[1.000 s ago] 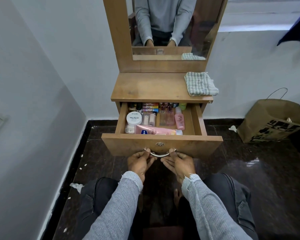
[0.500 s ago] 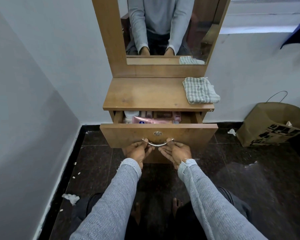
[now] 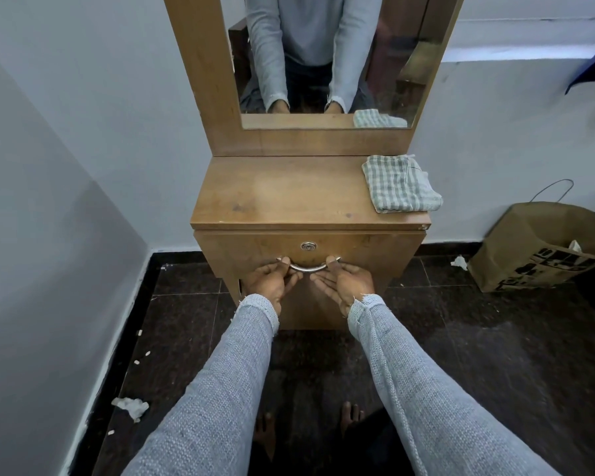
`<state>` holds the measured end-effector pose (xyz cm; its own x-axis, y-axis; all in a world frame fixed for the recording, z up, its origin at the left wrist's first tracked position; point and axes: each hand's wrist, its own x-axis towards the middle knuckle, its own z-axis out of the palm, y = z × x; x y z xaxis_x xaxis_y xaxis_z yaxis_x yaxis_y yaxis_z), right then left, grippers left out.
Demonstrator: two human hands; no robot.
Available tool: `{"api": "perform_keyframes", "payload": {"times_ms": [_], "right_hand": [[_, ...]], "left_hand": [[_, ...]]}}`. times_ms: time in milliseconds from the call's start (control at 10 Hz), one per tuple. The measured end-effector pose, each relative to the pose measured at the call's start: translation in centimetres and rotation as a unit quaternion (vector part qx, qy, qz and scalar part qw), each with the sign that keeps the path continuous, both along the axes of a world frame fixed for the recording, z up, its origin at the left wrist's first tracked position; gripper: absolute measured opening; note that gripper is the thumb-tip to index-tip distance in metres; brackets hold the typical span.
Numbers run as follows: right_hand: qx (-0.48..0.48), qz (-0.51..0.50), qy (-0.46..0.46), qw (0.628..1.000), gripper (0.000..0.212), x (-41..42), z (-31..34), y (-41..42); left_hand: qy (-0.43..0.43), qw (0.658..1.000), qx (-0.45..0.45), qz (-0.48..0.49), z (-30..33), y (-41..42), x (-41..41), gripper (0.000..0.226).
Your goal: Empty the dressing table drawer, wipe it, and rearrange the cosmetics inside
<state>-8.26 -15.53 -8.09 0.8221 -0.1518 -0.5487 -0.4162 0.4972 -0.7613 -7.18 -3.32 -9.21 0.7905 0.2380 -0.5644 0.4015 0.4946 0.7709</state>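
Drawer (image 3: pixel 306 247) now pushed fully shut; both hands' fingers (image 3: pixel 284 262) grasping handle (image 3: pixel 308 267); cosmetics hidden, rearranging apparently complete.

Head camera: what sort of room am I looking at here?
Most likely a bedroom or dressing corner in a home. A wooden dressing table with a tall mirror stands against a white wall, a checked cloth lies on its top, and a paper bag sits on the dark tiled floor.

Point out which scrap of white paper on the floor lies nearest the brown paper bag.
The crumpled scrap just left of the brown paper bag, by the right wall's skirting. The bigger wad and small bits lie far off by the left wall.
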Motion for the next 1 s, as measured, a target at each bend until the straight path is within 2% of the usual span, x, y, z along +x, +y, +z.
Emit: {"api": "perform_keyframes", "payload": {"times_ms": [700, 800, 900, 1000], "right_hand": [[-0.004, 0.010, -0.005, 1.000, 0.016, 1.9, -1.1, -0.2], [-0.034, 0.015, -0.003, 0.999, 0.035, 1.6, -1.0, -0.4], [-0.086, 0.034, -0.001, 0.996, 0.071, 0.4, -1.8, -0.6], [-0.175, 0.025, 0.017, 0.984, 0.064, -1.9, -1.9, -1.2]], "left_hand": [[-0.011, 0.999, 0.023, -0.021, -1.6, 0.2, 2.1, 0.022], [-0.015, 0.996, 0.081, -0.023, -1.8, 0.5, 2.0, 0.023], [-0.007, 0.982, 0.179, -0.060, -2.9, 1.3, 0.8, 0.025], [0.012, 0.946, 0.307, -0.104, -3.2, 2.2, -1.2, 0.020]]}}
